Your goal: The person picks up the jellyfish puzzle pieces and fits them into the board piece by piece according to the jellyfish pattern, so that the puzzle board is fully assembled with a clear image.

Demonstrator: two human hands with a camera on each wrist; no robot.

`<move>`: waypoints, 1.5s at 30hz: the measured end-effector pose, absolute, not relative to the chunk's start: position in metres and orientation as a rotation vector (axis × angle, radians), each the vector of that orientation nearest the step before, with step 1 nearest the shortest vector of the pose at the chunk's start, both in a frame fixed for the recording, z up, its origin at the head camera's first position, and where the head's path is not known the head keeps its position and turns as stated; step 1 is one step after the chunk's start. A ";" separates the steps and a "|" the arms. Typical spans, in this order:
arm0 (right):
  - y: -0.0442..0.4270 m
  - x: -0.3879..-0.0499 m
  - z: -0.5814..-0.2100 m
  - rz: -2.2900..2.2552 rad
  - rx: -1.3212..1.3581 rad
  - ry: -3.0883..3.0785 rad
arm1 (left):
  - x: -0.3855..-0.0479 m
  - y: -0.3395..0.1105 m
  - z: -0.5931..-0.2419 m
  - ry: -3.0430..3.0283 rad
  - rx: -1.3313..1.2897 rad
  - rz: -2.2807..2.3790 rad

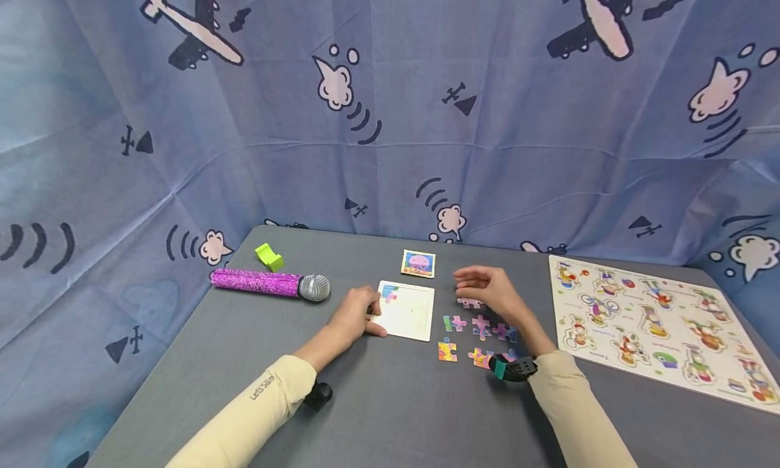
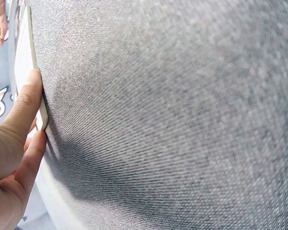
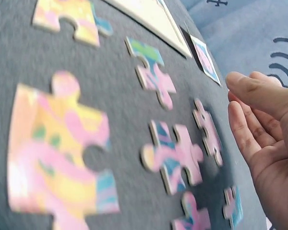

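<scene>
Your left hand [image 1: 353, 315] grips the board [image 1: 409, 316]; your right hand [image 1: 491, 292] is loose, empty. Puzzle pieces [image 3: 62, 153] look light, stiff: pinch edges.

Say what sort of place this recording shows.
Probably a tabletop play setup: a grey table holds jigsaw pieces and a board of cartoon figures, with blue airplane-print fabric hung behind.

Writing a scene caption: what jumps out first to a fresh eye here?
The glittery magenta microphone, lying at left, and the large illustrated board, at right. Between them, the left hand holds a white puzzle tray while the right hand hovers by bright loose puzzle pieces.
</scene>
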State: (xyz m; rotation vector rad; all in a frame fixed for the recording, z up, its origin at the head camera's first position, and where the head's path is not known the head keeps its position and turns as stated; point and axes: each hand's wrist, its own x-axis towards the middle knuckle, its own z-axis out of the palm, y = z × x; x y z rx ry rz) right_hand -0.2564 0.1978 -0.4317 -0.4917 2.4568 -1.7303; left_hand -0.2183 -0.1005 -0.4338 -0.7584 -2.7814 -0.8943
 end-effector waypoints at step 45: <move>0.236 -0.264 -0.425 -1.277 -0.539 2.670 | -0.219 -0.101 -0.433 -2.785 -0.736 -0.896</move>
